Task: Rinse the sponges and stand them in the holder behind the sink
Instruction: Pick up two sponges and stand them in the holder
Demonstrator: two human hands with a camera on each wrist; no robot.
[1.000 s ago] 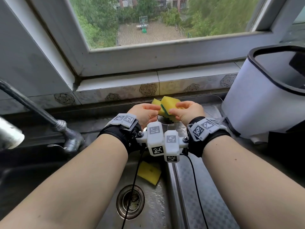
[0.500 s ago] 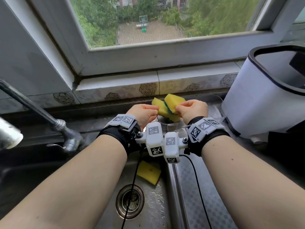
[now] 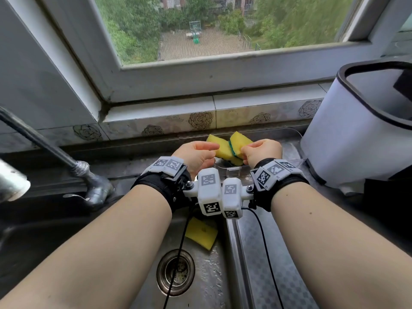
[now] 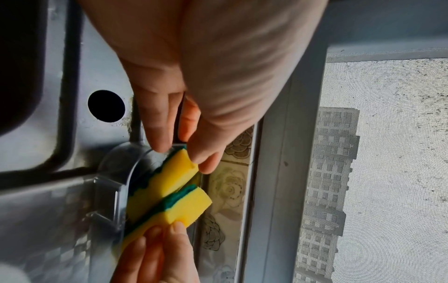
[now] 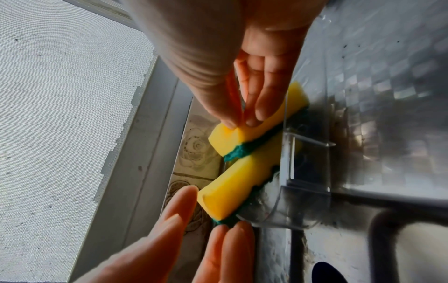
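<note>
Nearest, a flat yellow sponge (image 3: pixel 201 233) lies alone in the wet steel sink basin (image 3: pixel 207 277), just above the round drain (image 3: pixel 175 272). Beyond it both hands meet over the clear plastic sponge holder (image 3: pixel 231 171) on the steel surface (image 3: pixel 276 275) behind the basin. Two yellow sponges with green scouring backs stand side by side in it, tilted. The left hand (image 3: pixel 196 156) has a narrow grip, thumb and fingertips pinching the end of the left sponge (image 3: pixel 219 146). The right hand (image 3: pixel 260 152) pinches the right sponge (image 3: pixel 239 141) the same way. To the right stands a white black-rimmed bin (image 3: pixel 356 130); farther back, rose-patterned tiles (image 3: pixel 201 120) and the window (image 3: pixel 223 25).
</note>
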